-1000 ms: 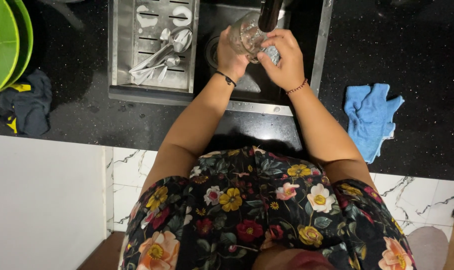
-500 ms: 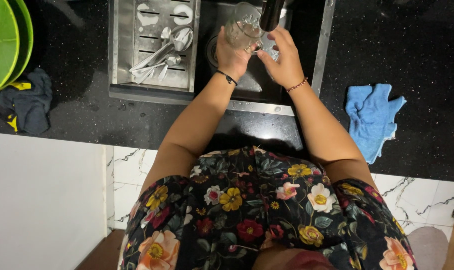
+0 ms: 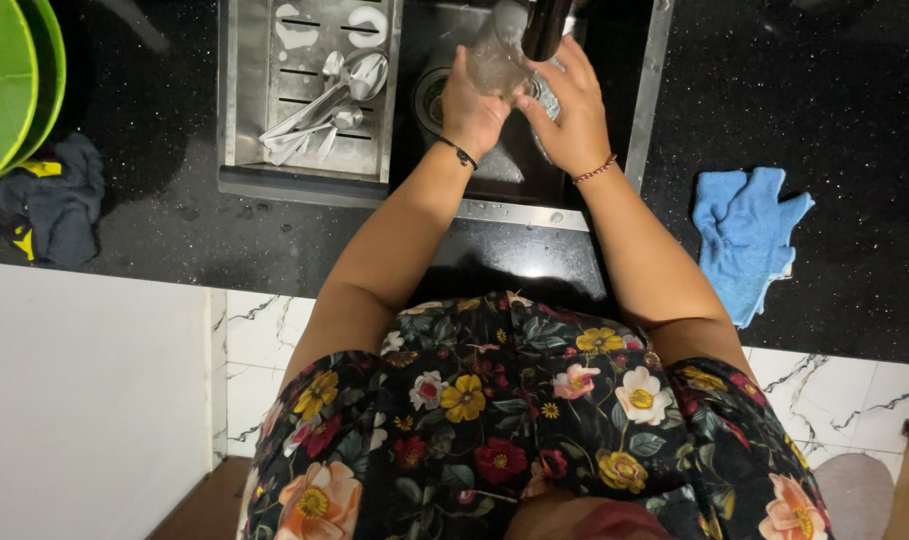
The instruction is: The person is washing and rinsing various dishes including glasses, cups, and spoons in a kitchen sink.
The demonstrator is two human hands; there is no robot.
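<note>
Over the steel sink point(image 3: 643, 110), my left hand point(image 3: 472, 105) grips a clear drinking glass point(image 3: 498, 55) around its side. My right hand point(image 3: 572, 115) presses against the same glass from the right, fingers curled at its rim. A dark tap spout point(image 3: 545, 25) hangs directly above the glass. I cannot tell whether water is running. A black band circles my left wrist and a red thread bracelet my right.
A steel drainer tray point(image 3: 310, 130) left of the basin holds several spoons point(image 3: 320, 105). A blue cloth point(image 3: 750, 235) lies on the black counter to the right. A green bowl point(image 3: 15, 80) and a dark cloth point(image 3: 45, 200) sit at far left.
Both hands and the glass have shifted slightly up and left under the tap, and the glass has turned in my hands.
</note>
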